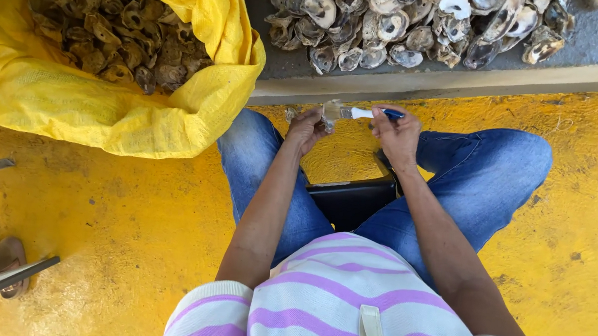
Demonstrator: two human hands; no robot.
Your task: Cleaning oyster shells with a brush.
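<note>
Over the knees, the left hand (pixel 308 129) clasps one oyster shell (pixel 331 111) while the right hand (pixel 397 132) grips one blue-handled knife (pixel 371 113) against it, not yet visibly opened, with one yellow sack (pixel 99 116) of shells and one heap (pixel 415 22) on the ledge beyond, too many to count.

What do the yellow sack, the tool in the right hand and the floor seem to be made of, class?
Yellow sack: probably woven plastic, with a fine weave and slight sheen.
Tool in the right hand: white and blue handle, likely plastic; its tip is hidden.
Floor: looks like concrete under worn, speckled yellow paint.
</note>
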